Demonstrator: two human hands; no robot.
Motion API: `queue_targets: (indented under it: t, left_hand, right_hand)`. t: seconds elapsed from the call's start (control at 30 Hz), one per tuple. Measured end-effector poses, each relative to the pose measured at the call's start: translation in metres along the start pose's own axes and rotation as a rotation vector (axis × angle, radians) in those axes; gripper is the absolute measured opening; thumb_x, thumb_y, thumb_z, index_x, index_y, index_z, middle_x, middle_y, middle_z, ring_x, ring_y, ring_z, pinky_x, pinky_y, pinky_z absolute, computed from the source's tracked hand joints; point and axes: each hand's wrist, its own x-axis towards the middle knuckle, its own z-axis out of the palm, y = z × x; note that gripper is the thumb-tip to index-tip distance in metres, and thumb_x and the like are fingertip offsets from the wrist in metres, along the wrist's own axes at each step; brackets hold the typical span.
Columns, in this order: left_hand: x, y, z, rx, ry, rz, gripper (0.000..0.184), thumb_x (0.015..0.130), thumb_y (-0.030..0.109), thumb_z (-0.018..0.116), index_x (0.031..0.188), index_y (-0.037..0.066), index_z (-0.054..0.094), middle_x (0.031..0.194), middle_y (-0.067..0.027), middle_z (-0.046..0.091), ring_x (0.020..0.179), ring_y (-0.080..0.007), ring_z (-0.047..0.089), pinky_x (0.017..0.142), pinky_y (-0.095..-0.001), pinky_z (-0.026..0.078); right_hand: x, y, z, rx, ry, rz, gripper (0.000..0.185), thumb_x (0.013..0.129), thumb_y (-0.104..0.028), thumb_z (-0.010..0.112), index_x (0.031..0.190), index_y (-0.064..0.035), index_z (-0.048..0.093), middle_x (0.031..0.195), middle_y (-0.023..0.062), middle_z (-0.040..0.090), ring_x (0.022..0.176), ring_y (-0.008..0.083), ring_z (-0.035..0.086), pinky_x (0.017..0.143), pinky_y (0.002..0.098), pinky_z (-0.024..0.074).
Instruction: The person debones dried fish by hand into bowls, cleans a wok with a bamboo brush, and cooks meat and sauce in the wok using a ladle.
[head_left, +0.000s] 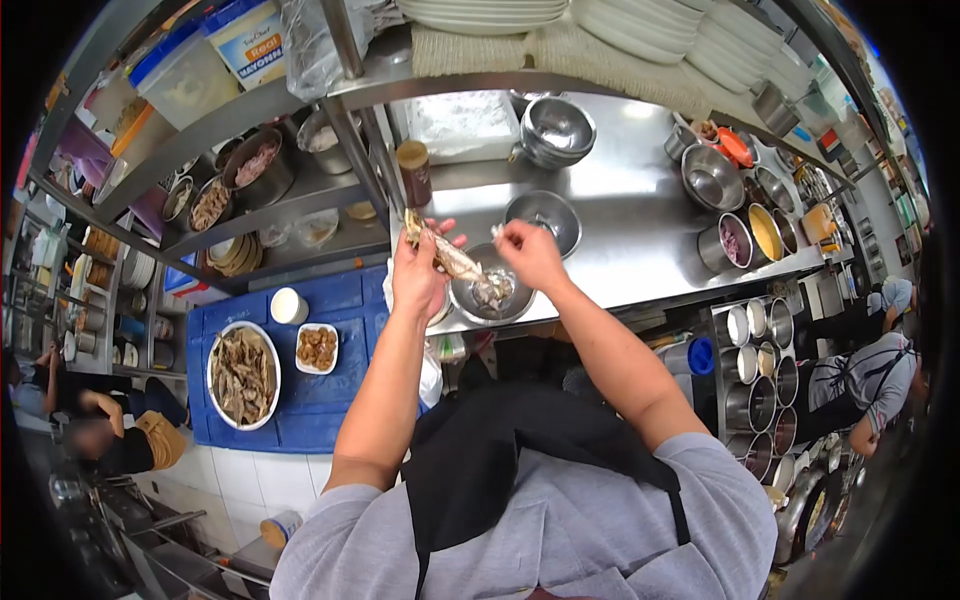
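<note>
First, at the left, a white basin (212, 372) with a fish heap (243, 375) rests on a blue surface (350, 410); to its right stand 1 white tub (289, 306) and 1 dish (317, 370) of brown pieces (317, 347). Next, the left hand (415, 282) grips 1 fish (459, 263) at its upper part; the fish is tilted, its lower end over a metal bowl (490, 322) of silvery scraps (494, 292). Contact with the scraps cannot be confirmed. The right hand (534, 252) is closed at the fingertips, apparently pinching a pale piece (497, 231), near a 2nd bowl (562, 213).

Step in hand, by judgement: picking material off the fish by hand. The next move calls for opening the right fingertips over the correct bowl, with the left grip firm. Which of the 2 bowls is correct cannot be determined.
</note>
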Motion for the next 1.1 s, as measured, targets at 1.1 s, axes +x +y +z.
queue_targets:
  t: [1.1]
  left_hand:
    - [0.011, -0.017, 0.011, 0.286, -0.145, 0.218, 0.033, 0.093, -0.01, 0.045, 0.121, 0.005, 0.037, 0.134, -0.02, 0.052, 0.121, -0.0234, 0.053, 0.104, -0.0359, 0.041]
  right_hand:
    - [0.007, -0.045, 0.015, 0.195, -0.204, 0.029, 0.015, 0.075, -0.012, 0.067, 0.079, 0.0015, 0.063, 0.069, 0.0099, 0.061, 0.061, 0.0209, 0.059, 0.06, 0.0343, 0.0477]
